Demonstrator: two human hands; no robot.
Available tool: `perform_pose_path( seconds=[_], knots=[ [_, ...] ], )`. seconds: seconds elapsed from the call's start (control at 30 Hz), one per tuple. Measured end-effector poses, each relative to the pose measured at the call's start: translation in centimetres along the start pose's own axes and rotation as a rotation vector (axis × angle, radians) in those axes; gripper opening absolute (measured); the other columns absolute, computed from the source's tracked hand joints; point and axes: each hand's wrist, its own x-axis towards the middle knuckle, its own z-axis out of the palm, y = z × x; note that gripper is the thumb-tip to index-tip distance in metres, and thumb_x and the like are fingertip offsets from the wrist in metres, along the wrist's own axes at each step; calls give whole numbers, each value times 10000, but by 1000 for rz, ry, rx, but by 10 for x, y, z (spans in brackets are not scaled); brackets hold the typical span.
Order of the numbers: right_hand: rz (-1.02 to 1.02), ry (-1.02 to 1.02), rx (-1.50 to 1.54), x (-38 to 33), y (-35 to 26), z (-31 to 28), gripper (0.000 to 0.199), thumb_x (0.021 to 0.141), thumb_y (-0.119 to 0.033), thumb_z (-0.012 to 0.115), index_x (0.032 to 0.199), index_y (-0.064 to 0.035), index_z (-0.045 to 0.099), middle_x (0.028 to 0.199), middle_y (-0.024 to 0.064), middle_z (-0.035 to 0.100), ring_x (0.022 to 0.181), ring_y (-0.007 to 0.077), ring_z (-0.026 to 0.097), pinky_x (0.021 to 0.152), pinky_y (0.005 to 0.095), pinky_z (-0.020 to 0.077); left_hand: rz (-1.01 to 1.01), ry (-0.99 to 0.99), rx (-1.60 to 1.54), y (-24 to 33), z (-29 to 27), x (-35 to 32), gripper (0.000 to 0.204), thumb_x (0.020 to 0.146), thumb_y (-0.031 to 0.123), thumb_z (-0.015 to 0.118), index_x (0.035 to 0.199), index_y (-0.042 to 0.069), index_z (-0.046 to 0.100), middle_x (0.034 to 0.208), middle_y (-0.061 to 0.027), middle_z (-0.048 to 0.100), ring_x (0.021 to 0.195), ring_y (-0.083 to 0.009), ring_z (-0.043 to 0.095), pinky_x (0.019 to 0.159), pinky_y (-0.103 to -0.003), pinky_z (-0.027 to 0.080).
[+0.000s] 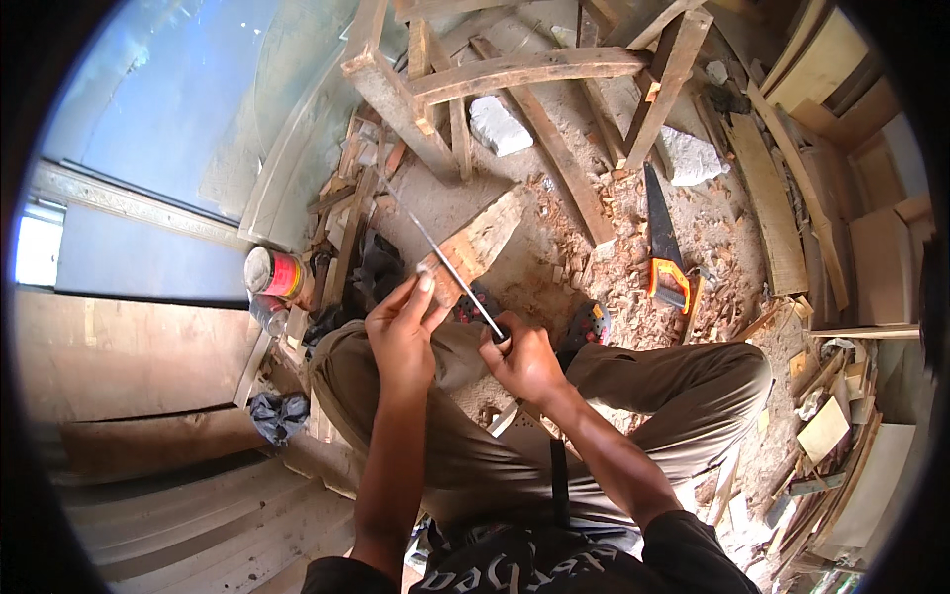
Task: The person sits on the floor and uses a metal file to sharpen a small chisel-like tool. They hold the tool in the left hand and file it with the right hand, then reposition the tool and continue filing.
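1. Head view: your right hand (pixel 524 362) curls round the black handle (pixel 503 343); a slip could drive the metal rod (pixel 435 246), slanting across the wood block (pixel 487 234), toward your left hand (pixel 404 332).
2. Left fingers bunch at the block's near end; what they pinch, I cannot tell. A loose hold could let it shift.

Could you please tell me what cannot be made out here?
In the head view:
Black handle of the thin tool: mostly hidden inside the right hand.
Near end of the wood block: partly covered by the left hand.
Top of the wooden frame: cut off by the upper picture edge.
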Motion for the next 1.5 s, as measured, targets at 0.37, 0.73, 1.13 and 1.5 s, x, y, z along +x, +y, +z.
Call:
perform_pose_path(
  seconds=[0.37,0.73,1.13,1.5],
  knots=[
    [4,26,-177,8,21,-1,259,880,-162,682,1014,50,616,640,160,662,595,217,698,576,348,533,32,10,29,5,2,4,296,932,134,701,1175,-33,680,1042,-77,711,915,-159,680,822,-366,582],
    [-10,20,-95,12,0,-1,231,864,-138,684,1012,28,621,671,154,676,601,178,694,604,328,541,-43,1,-41,0,-7,5,265,917,136,738,1133,-13,705,1059,-72,721,941,-155,685,831,-372,586],
    [-40,1,-122,6,-3,0,351,824,-221,709,1050,38,634,710,197,700,688,383,713,682,434,587,-10,-9,-26,2,-8,9,288,932,115,708,1174,-39,682,1099,-93,709,979,-182,687,858,-399,595],
    [-57,-28,-142,8,-19,-10,334,835,-199,711,1068,29,636,728,213,687,703,363,713,646,422,572,-4,-27,-36,-3,-7,11,297,938,88,661,1206,-39,649,1117,-96,688,1019,-182,666,870,-363,561]
  ],
)
